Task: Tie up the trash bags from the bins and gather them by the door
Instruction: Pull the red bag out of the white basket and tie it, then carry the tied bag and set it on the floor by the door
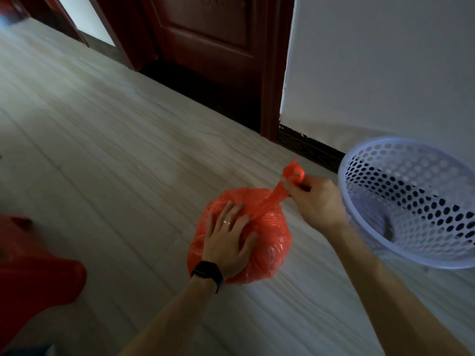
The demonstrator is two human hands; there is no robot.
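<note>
On floor: left hand [227, 237] spread flat on red bag [267, 242]; right hand [312, 199] pinches twisted neck [279, 190] (running up-right, away from bag).

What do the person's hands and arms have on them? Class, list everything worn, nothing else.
Both forearms are bare, with no sleeves in view. The left hand has a thin ring on one finger, and a black band, like a watch or tracker, circles that wrist. The right hand wears nothing visible.

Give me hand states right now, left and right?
Left hand: open, palm pressed flat on the red trash bag.
Right hand: closed, pinching the bag's twisted neck.
</note>
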